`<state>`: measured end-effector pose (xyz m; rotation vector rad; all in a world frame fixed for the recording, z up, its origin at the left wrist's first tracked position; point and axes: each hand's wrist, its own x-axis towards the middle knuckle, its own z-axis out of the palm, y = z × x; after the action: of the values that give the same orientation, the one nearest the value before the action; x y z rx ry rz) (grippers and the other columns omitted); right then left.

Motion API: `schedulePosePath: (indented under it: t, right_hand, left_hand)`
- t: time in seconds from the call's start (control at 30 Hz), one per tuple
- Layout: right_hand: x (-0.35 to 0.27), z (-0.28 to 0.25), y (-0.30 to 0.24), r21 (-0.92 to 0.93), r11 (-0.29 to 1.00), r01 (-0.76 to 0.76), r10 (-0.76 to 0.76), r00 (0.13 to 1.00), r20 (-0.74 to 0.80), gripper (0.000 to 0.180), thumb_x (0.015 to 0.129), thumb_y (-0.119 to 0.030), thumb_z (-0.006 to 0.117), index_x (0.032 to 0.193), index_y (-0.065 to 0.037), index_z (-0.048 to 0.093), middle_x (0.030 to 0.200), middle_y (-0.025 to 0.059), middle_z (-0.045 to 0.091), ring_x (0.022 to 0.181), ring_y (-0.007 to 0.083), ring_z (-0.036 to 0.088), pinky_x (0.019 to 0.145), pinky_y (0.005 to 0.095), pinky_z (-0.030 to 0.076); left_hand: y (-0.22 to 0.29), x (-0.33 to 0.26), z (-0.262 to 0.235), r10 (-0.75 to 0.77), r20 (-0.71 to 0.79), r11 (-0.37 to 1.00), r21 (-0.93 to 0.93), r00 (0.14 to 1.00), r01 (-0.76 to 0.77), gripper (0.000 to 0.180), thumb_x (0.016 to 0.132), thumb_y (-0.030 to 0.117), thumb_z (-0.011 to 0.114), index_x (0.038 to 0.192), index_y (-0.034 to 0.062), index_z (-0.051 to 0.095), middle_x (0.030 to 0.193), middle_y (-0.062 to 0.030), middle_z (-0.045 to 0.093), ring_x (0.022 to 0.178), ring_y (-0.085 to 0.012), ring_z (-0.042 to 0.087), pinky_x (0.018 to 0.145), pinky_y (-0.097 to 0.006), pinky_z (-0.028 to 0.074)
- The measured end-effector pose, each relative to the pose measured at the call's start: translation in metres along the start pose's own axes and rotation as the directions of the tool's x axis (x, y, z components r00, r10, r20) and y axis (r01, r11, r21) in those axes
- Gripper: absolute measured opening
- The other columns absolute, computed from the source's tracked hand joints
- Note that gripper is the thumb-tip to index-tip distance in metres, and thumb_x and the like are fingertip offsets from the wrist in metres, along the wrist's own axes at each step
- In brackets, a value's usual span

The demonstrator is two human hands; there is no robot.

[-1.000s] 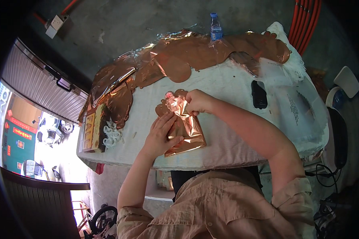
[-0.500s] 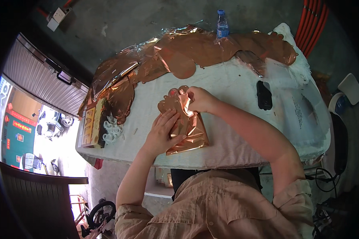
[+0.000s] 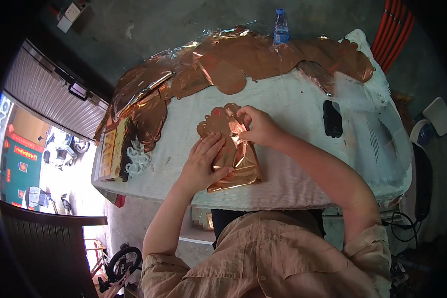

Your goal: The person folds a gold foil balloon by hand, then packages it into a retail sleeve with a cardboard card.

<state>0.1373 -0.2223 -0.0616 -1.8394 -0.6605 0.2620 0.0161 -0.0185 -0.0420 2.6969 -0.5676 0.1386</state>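
Observation:
A folded coppery foil balloon [image 3: 238, 166] lies flat on the cloth-covered table in front of me, its scalloped end pointing away and its straight end near the table's front edge. My left hand [image 3: 201, 161] rests on its left side, fingers stretched out and thumb spread across the foil. At the upper right edge is my right hand [image 3: 258, 126], its thumb and forefinger apart and touching the crinkled foil. A small red spot [image 3: 216, 112] shows near the scalloped end.
More flat coppery foil balloons [image 3: 223, 64] spread along the far side, with a water bottle [image 3: 281, 27] behind. A black phone-like object [image 3: 332, 119] and clear plastic bags [image 3: 372, 139] lie right. A yellow box [image 3: 115, 151] and white ties [image 3: 138, 160] sit left.
My right thumb has drawn back toward me and away from the forefinger, uncovering more of the scalloped end. My left hand stays in place on the foil.

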Motion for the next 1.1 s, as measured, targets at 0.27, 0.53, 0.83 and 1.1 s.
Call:
schedulePosePath:
  t: [0.27, 0.53, 0.83, 1.1]
  right_hand:
    - [-0.021, -0.014, -0.029, 0.028, 0.947, -0.32, 0.314, 0.94, 0.135, 0.046, 0.08, -0.01, 0.069, 0.116, -0.001, 0.043, 0.067, 0.0048, 0.058, 0.053, 0.0108, 0.058, 0.043, 0.0256, 0.045]
    - [-0.025, -0.019, -0.016, 0.118, 0.958, -0.263, 0.263, 0.965, 0.013, 0.029, 0.083, -0.012, 0.066, 0.104, 0.001, 0.05, 0.068, 0.0057, 0.06, 0.052, 0.015, 0.059, 0.045, 0.0285, 0.046]
    - [-0.064, -0.009, -0.004, -0.518, 0.781, 0.349, -0.396, 0.918, 0.022, 0.016, 0.082, -0.017, 0.06, 0.088, -0.003, 0.063, 0.088, 0.0093, 0.055, 0.084, 0.0283, 0.058, 0.074, 0.0404, 0.047]
    - [-0.07, -0.008, -0.008, -0.603, 0.725, 0.333, -0.338, 0.935, 0.111, 0.023, 0.085, -0.019, 0.056, 0.101, -0.005, 0.065, 0.109, 0.0118, 0.053, 0.104, 0.0281, 0.05, 0.091, 0.0426, 0.038]
  left_hand:
    - [0.0, 0.0, -0.002, -0.01, 0.007, 1.0, -0.002, 1.0, 0.01, 0.071, 0.077, 0.037, 0.071, 0.135, 0.0035, 0.046, 0.143, -0.0142, 0.042, 0.136, -0.0295, 0.035, 0.113, -0.045, 0.024]
    - [0.001, 0.0, -0.001, -0.001, -0.002, 1.0, 0.004, 1.0, 0.001, 0.072, 0.078, 0.037, 0.071, 0.135, 0.0036, 0.045, 0.142, -0.0142, 0.042, 0.135, -0.0299, 0.035, 0.112, -0.045, 0.025]
    - [0.002, -0.001, -0.003, -0.009, 0.0, 1.0, -0.005, 1.0, 0.009, 0.072, 0.078, 0.039, 0.071, 0.135, 0.0037, 0.045, 0.143, -0.0145, 0.042, 0.136, -0.0298, 0.035, 0.113, -0.045, 0.025]
    - [0.001, 0.0, -0.001, -0.006, 0.006, 1.0, -0.003, 1.0, 0.006, 0.073, 0.077, 0.038, 0.072, 0.136, 0.0046, 0.045, 0.143, -0.0142, 0.042, 0.135, -0.03, 0.035, 0.113, -0.045, 0.024]
